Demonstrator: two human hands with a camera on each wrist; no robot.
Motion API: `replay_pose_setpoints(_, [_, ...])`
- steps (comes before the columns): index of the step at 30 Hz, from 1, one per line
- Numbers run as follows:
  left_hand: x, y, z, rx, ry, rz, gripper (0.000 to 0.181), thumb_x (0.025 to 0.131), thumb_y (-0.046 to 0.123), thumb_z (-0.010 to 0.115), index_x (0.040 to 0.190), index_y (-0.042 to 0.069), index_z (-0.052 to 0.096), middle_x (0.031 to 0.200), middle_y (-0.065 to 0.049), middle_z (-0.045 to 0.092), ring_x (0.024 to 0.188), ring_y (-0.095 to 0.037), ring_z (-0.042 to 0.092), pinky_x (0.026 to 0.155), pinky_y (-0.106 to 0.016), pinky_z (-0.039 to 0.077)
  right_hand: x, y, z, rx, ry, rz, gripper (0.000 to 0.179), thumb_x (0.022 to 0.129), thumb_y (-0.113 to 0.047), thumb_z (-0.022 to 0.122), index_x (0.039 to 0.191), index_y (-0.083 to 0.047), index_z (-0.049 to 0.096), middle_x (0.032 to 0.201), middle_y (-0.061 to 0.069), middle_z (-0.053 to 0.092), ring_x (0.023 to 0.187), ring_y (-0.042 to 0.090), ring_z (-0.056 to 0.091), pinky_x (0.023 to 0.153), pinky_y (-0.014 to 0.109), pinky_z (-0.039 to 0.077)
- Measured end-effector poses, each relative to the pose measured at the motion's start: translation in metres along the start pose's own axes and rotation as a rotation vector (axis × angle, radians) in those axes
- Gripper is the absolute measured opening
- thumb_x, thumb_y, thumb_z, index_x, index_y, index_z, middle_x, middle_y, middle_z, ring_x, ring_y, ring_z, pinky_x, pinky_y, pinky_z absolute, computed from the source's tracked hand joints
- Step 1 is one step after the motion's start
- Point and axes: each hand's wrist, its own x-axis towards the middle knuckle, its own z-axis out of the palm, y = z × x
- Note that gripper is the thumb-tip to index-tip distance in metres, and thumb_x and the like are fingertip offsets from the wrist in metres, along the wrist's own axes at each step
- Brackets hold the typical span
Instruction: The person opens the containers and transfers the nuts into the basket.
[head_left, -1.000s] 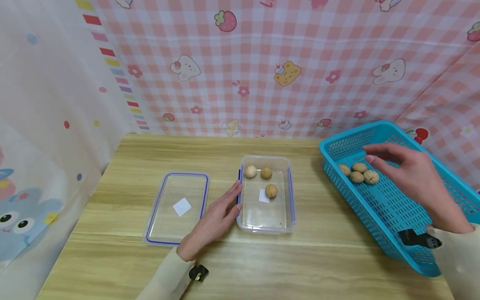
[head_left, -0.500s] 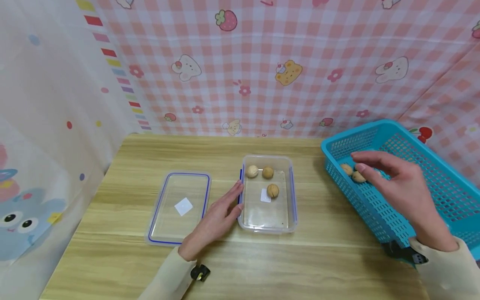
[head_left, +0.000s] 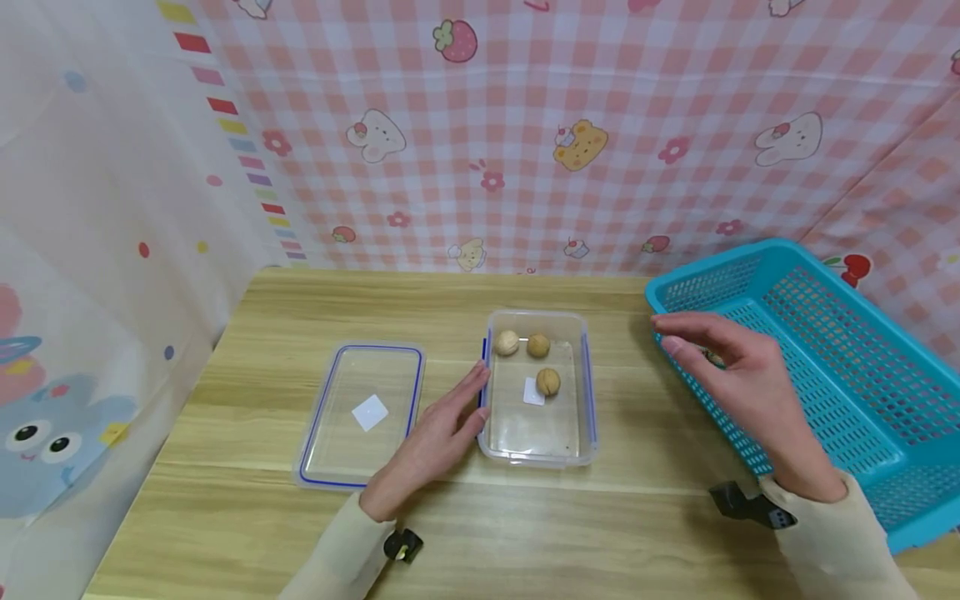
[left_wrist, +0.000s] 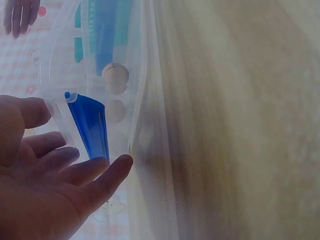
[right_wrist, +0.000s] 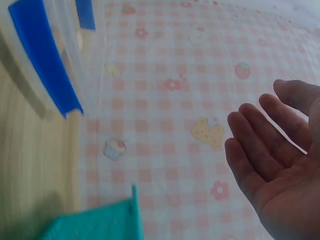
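Note:
A clear plastic box (head_left: 525,435) with blue latches stands mid-table. It holds three walnuts: a pale one (head_left: 507,342), a browner one (head_left: 537,346) and another (head_left: 548,382) beside a white label. My left hand (head_left: 431,437) rests its extended fingers against the box's left wall; in the left wrist view the fingers (left_wrist: 120,172) lie by the blue latch (left_wrist: 92,127). My right hand (head_left: 742,392) hovers over the left edge of a turquoise basket (head_left: 862,433), fingers loosely bent. The right wrist view shows its palm (right_wrist: 290,195) bare. It mostly hides a walnut (head_left: 712,357) in the basket.
Left of the box, a clear lid (head_left: 337,454) with a blue seal and a white label lies flat, partly under my left forearm in view. A pink checked cloth (head_left: 525,100) hangs behind the wooden table (head_left: 600,533).
My right hand has moved left from over the middle of the basket to its left edge, now covering most of the walnuts there. The left hand and the box have stayed put.

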Motion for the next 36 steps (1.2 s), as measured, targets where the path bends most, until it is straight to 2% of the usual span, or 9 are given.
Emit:
replay_pose_setpoints(3, [0.000, 0.000, 0.000, -0.001, -0.009, -0.013, 0.055, 0.109, 0.019, 0.053, 0.159, 0.003, 0.037, 0.167, -0.011, 0.030, 0.152, -0.027, 0.032, 0.125, -0.047, 0.027, 0.002, 0.000, 0.011, 0.041, -0.029, -0.011, 0.027, 0.097, 0.007, 0.066, 0.121, -0.001, 0.074, 0.119, 0.010, 0.074, 0.114, 0.003, 0.066, 0.097, 0.012, 0.050])
replay_pose_setpoints(8, [0.000, 0.000, -0.001, -0.001, -0.018, -0.020, 0.054, 0.109, 0.019, 0.053, 0.159, 0.004, 0.037, 0.168, -0.010, 0.029, 0.152, -0.027, 0.032, 0.125, -0.047, 0.027, 0.005, -0.001, 0.031, 0.071, -0.074, 0.048, 0.025, 0.100, -0.001, 0.066, 0.122, -0.007, 0.075, 0.120, 0.006, 0.075, 0.107, 0.003, 0.068, 0.092, 0.013, 0.053])
replay_pose_setpoints(11, [0.000, 0.000, 0.000, -0.001, -0.017, -0.017, 0.055, 0.109, 0.019, 0.053, 0.159, 0.003, 0.037, 0.168, -0.010, 0.029, 0.152, -0.027, 0.032, 0.125, -0.048, 0.027, 0.007, 0.001, 0.043, 0.074, -0.088, 0.043, 0.023, 0.099, -0.002, 0.067, 0.121, -0.005, 0.075, 0.118, 0.006, 0.075, 0.105, 0.004, 0.068, 0.090, 0.015, 0.055])
replay_pose_setpoints(15, [0.000, 0.000, 0.000, 0.001, -0.012, -0.013, 0.054, 0.109, 0.019, 0.053, 0.158, 0.003, 0.038, 0.167, -0.010, 0.030, 0.152, -0.027, 0.032, 0.125, -0.047, 0.027, 0.012, 0.004, 0.058, 0.047, -0.109, 0.033, 0.021, 0.099, -0.006, 0.069, 0.120, -0.004, 0.075, 0.116, 0.004, 0.075, 0.106, 0.007, 0.069, 0.094, 0.017, 0.054])
replay_pose_setpoints(18, [0.000, 0.001, -0.001, 0.003, -0.011, -0.014, 0.054, 0.109, 0.019, 0.053, 0.158, 0.003, 0.038, 0.167, -0.010, 0.030, 0.152, -0.027, 0.032, 0.125, -0.048, 0.028, 0.015, 0.005, 0.067, 0.033, -0.144, 0.070, 0.022, 0.101, -0.013, 0.070, 0.121, -0.008, 0.075, 0.118, 0.001, 0.075, 0.109, 0.011, 0.068, 0.099, 0.023, 0.054])
replay_pose_setpoints(21, [0.000, 0.001, -0.001, 0.003, -0.012, -0.014, 0.054, 0.109, 0.020, 0.053, 0.159, 0.004, 0.038, 0.167, -0.010, 0.030, 0.152, -0.027, 0.032, 0.125, -0.047, 0.027, 0.020, 0.007, 0.074, 0.049, -0.181, 0.099, 0.023, 0.101, -0.016, 0.069, 0.123, -0.008, 0.075, 0.120, 0.003, 0.074, 0.112, 0.017, 0.068, 0.102, 0.035, 0.056])
replay_pose_setpoints(25, [0.000, 0.001, -0.001, 0.006, -0.005, -0.001, 0.055, 0.108, 0.018, 0.054, 0.158, 0.002, 0.038, 0.167, -0.012, 0.031, 0.151, -0.029, 0.033, 0.124, -0.047, 0.028, 0.026, 0.010, 0.083, 0.059, -0.214, 0.083, 0.022, 0.101, -0.016, 0.070, 0.121, -0.008, 0.075, 0.119, 0.006, 0.075, 0.112, 0.022, 0.069, 0.100, 0.049, 0.056])
replay_pose_setpoints(32, [0.001, 0.000, 0.000, 0.005, 0.003, 0.006, 0.054, 0.108, 0.017, 0.054, 0.157, 0.001, 0.039, 0.166, -0.014, 0.032, 0.151, -0.030, 0.034, 0.124, -0.050, 0.029, 0.035, 0.015, 0.096, 0.018, -0.290, 0.061, 0.022, 0.099, -0.019, 0.072, 0.119, -0.008, 0.076, 0.117, 0.006, 0.075, 0.109, 0.024, 0.070, 0.093, 0.054, 0.058])
replay_pose_setpoints(36, [0.001, 0.001, 0.000, 0.002, 0.001, 0.004, 0.054, 0.108, 0.017, 0.055, 0.157, 0.000, 0.040, 0.166, -0.014, 0.032, 0.151, -0.030, 0.033, 0.124, -0.050, 0.028, 0.041, 0.016, 0.101, -0.018, -0.361, 0.076, 0.026, 0.100, -0.023, 0.072, 0.121, -0.009, 0.075, 0.122, 0.006, 0.074, 0.115, 0.027, 0.068, 0.098, 0.051, 0.056])
